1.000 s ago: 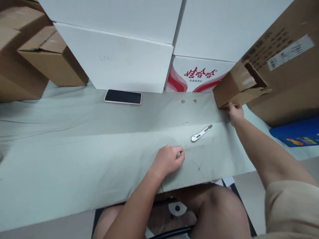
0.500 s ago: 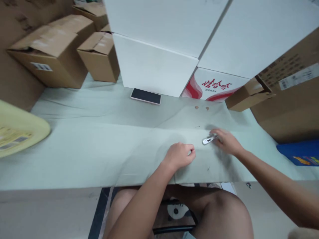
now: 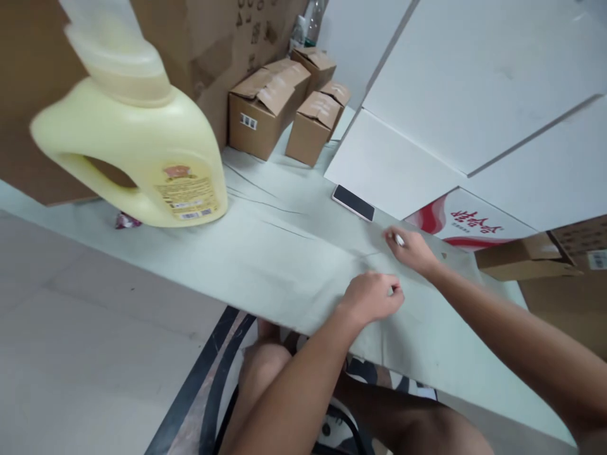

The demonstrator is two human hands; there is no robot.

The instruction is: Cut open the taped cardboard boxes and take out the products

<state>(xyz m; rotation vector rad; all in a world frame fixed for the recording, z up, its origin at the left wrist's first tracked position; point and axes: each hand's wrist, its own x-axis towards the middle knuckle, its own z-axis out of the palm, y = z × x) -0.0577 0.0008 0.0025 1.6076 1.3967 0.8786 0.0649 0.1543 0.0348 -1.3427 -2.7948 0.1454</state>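
My right hand (image 3: 408,246) is closed around a small silver nail clipper (image 3: 399,240), most of it hidden by the fingers. It is above the cloth-covered table (image 3: 279,265), just in front of a dark-screened phone (image 3: 353,202). Nearer to me, my left hand (image 3: 374,296) is curled with thumb and fingertips pressed together. Whatever it may pinch is hidden. A tiny brown fragment (image 3: 444,255) lies on the cloth beyond my right forearm.
A large yellow detergent jug (image 3: 190,142) stands at the left. Small cardboard boxes (image 3: 258,129) are at the back. White cartons (image 3: 379,167) rise behind the phone, one with red print (image 3: 467,221). An open cardboard box (image 3: 516,259) sits at the right.
The view has swung to the left, bringing the whole jug into sight. My right hand has lifted the nail clipper and moved it towards the phone. My left hand stays curled.
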